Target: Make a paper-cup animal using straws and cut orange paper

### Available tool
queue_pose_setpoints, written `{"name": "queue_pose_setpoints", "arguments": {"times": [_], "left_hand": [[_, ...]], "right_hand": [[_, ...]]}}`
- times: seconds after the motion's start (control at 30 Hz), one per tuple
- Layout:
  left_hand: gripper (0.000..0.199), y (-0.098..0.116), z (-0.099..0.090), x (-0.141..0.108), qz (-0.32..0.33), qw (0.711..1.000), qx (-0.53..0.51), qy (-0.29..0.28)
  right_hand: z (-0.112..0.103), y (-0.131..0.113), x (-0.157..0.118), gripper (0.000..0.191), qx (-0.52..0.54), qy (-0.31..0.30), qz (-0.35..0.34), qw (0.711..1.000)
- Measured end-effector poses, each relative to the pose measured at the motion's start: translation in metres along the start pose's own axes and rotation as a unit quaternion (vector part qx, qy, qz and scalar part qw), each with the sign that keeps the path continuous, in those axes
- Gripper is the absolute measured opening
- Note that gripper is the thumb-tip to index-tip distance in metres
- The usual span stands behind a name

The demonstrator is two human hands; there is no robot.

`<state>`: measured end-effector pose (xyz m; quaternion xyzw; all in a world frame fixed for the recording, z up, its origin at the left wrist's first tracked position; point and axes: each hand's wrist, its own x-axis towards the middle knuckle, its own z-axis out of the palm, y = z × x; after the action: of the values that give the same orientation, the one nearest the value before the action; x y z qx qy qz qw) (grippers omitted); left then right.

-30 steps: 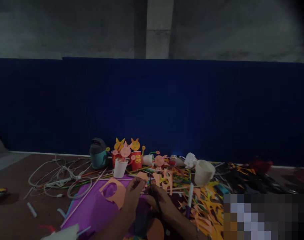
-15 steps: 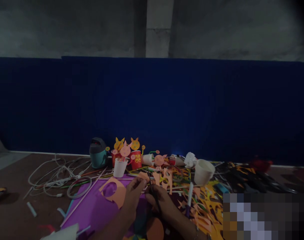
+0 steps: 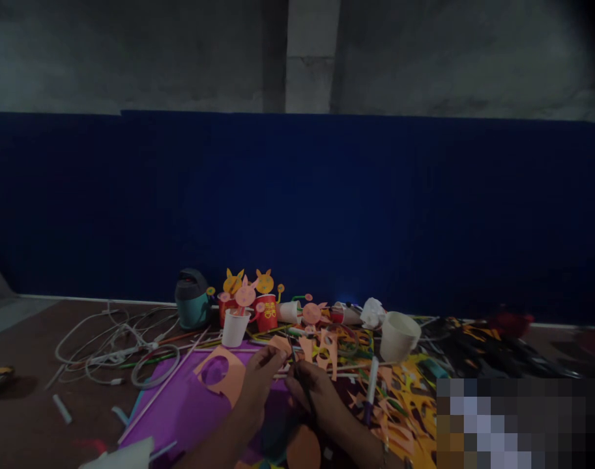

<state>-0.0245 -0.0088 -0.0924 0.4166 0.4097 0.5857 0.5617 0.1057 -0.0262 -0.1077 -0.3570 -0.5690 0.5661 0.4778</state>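
Observation:
Near the bottom centre, my left hand pinches a small orange paper piece at its upper edge. Close on its right, my right hand is wrapped round dark scissors, whose blades point up beside the paper. An orange sheet with a round hole lies left of my left hand on a purple sheet. Below my hands is an orange paper disc.
Behind stand paper cups with animal faces, one white and one red. A teal device and white cables are at left. An off-white cup, a marker and yellow scraps are at right.
The scissors' blades have shifted slightly beside the orange paper, and my right hand has moved a little. My left hand keeps its hold on the paper.

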Motion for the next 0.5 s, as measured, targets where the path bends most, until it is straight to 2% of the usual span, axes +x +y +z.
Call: {"name": "queue_pose_setpoints", "arguments": {"times": [0.5], "left_hand": [[0.023,0.0047,-0.0066,0.0085,-0.006,0.999,0.007,-0.035]], "right_hand": [[0.0,-0.0035,0.0011,0.029,0.029,0.009,0.031,0.999]]}}
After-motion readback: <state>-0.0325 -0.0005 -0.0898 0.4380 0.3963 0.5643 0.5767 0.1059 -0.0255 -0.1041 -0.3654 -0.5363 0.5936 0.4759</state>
